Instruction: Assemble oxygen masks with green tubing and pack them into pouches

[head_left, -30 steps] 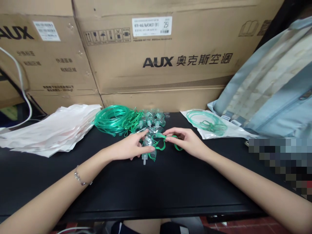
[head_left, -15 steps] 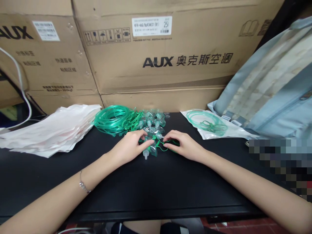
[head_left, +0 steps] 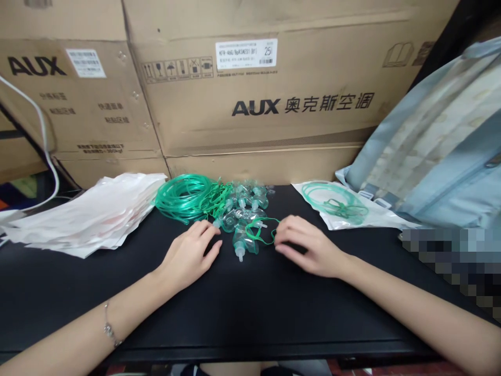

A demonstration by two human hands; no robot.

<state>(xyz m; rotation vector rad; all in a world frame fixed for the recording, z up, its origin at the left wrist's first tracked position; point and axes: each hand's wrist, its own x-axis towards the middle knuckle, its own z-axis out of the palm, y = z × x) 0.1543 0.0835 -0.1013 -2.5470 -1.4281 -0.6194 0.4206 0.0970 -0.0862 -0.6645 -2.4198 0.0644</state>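
On the dark table lies a clear green-tinted mask [head_left: 246, 241] with a white connector pointing towards me. Its thin green elastic strap [head_left: 267, 241] loops out to the right. My left hand [head_left: 194, 248] rests left of the mask, thumb and fingers apart, holding nothing. To the strap's right is my right hand [head_left: 299, 244], fingers curved and spread from the thumb; the fingertips are beside the loop, and whether they touch it is unclear. Behind the mask, several more clear masks [head_left: 246, 201] are heaped, next to a tangle of green straps [head_left: 217, 198].
Coiled green tubing [head_left: 183, 196] sits at the back left beside a stack of white bags [head_left: 90, 214]. A bag holding tubing [head_left: 332, 203] is at the back right, near a light blue backpack [head_left: 438, 141]. Large cardboard boxes [head_left: 254, 128] stand behind the table [head_left: 235, 313].
My left hand has let go of the mask and moved left. My right hand has shifted slightly right, with the green strap now spread in a loop. The camera view has tilted slightly.
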